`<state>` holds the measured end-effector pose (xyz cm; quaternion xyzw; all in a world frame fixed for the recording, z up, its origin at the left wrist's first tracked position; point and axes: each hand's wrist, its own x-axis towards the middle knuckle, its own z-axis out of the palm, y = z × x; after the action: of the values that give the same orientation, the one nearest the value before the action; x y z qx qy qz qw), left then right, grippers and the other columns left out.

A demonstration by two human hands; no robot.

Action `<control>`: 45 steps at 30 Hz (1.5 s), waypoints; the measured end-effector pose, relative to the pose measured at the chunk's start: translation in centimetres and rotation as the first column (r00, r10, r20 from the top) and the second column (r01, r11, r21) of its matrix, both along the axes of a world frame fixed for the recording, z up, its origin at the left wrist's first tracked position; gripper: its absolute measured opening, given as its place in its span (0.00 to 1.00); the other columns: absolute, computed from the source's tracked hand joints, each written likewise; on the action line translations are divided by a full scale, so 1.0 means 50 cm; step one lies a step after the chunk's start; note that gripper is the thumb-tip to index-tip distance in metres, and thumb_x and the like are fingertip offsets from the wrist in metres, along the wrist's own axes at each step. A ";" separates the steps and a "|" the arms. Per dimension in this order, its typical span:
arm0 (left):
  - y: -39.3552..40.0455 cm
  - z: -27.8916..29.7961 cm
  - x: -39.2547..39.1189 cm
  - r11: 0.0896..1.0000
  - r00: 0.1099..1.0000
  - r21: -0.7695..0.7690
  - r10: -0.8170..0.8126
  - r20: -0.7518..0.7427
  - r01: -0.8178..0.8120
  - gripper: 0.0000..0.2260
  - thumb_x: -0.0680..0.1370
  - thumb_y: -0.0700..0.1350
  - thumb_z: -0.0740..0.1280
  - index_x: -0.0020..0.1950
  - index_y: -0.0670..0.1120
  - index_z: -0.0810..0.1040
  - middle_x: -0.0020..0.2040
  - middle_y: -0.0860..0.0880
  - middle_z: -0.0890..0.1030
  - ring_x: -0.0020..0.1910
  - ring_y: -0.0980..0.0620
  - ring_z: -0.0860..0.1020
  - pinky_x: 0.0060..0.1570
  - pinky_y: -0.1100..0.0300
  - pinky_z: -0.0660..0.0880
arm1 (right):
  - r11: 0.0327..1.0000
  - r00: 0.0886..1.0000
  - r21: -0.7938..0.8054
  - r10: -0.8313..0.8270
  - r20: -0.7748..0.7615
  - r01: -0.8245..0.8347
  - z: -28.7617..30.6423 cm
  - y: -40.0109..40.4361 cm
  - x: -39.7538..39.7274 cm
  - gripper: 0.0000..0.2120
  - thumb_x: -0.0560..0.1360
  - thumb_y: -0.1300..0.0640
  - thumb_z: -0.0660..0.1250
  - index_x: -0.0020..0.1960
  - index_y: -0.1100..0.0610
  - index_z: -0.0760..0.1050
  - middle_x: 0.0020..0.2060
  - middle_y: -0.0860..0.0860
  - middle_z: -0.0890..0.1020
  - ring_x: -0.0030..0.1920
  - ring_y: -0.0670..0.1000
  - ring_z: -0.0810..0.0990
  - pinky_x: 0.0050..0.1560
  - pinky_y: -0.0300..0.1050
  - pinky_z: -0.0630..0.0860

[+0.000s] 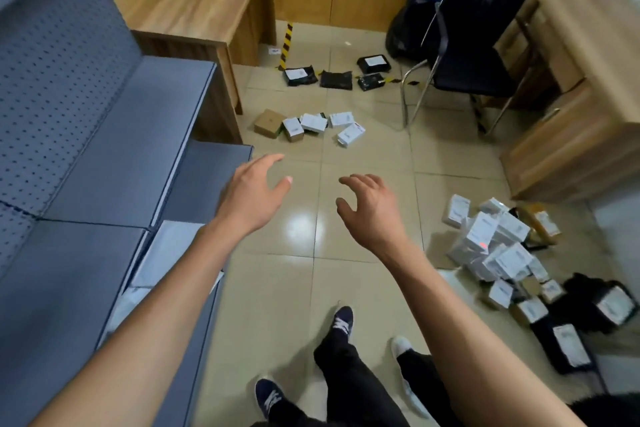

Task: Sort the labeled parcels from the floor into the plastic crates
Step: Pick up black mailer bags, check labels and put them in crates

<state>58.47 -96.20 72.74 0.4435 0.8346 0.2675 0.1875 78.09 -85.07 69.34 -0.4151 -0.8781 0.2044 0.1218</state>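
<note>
Both hands are out in front and hold nothing: the left hand (254, 192) has its fingers spread and nearly straight, the right hand (369, 206) has them loosely hooked, thumb apart, as if shaped for a small box.

The nearest target seems to be the row of small boxes (311, 126) on the floor at twelve o'clock, just beyond the fingertips in the picture but in fact well below them. A larger heap of white parcels (491, 246) lies at about three o'clock, and four black mailer bags (337, 74) lie farther off at twelve, near the chair (478, 28). The grey crates (104, 149) run along nine o'clock (lids or flaps seem to cover them, though the blur makes that hard to tell).

The row's long axis runs left to right across the view; the end box (350, 134) at its right is skewed, its long side pointing toward one o'clock, label up.

Risks, as I judge them: grabbing two touching boxes at once and dropping one, or misreading a label, since some boxes lie turned away.
</note>
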 end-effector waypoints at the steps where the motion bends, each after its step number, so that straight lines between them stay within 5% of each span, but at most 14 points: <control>1: 0.041 -0.003 -0.002 1.000 1.000 0.004 -0.021 0.003 0.021 0.22 0.82 0.54 0.66 0.75 0.53 0.71 0.75 0.50 0.73 0.74 0.45 0.69 0.71 0.45 0.70 | 1.000 1.000 0.003 -0.016 0.002 0.016 -0.003 0.035 0.002 0.20 0.77 0.53 0.68 0.69 0.56 0.77 0.64 0.52 0.81 0.69 0.58 0.72 0.64 0.58 0.73; 20: 0.620 -0.020 -0.109 0.997 0.998 -0.068 -0.050 -0.036 0.047 0.21 0.80 0.54 0.67 0.73 0.53 0.74 0.70 0.52 0.77 0.70 0.47 0.72 0.68 0.50 0.71 | 0.994 0.995 -0.065 -0.095 -0.036 0.092 -0.005 0.625 -0.086 0.20 0.78 0.56 0.68 0.69 0.57 0.76 0.64 0.53 0.80 0.69 0.60 0.71 0.64 0.58 0.72; 28: 0.828 -0.068 -0.244 0.996 0.997 -0.061 -0.067 0.034 0.069 0.21 0.80 0.54 0.68 0.73 0.54 0.74 0.69 0.50 0.78 0.65 0.46 0.75 0.63 0.51 0.73 | 0.989 0.990 -0.066 -0.130 0.053 0.134 -0.049 0.831 -0.208 0.22 0.78 0.54 0.68 0.71 0.55 0.74 0.74 0.58 0.71 0.75 0.60 0.61 0.69 0.59 0.68; 45: 1.285 -0.094 -0.417 0.980 0.991 -0.145 -0.128 0.042 0.133 0.21 0.83 0.52 0.65 0.75 0.50 0.72 0.74 0.50 0.74 0.74 0.47 0.69 0.71 0.52 0.67 | 0.977 0.985 -0.132 -0.158 0.065 0.165 -0.093 1.267 -0.367 0.21 0.79 0.55 0.68 0.71 0.57 0.75 0.68 0.54 0.77 0.72 0.59 0.66 0.71 0.55 0.68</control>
<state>37.61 -31.96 68.04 0.4779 0.8180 0.1992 0.2506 59.75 -21.72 64.68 -0.4979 -0.8283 0.2423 0.0852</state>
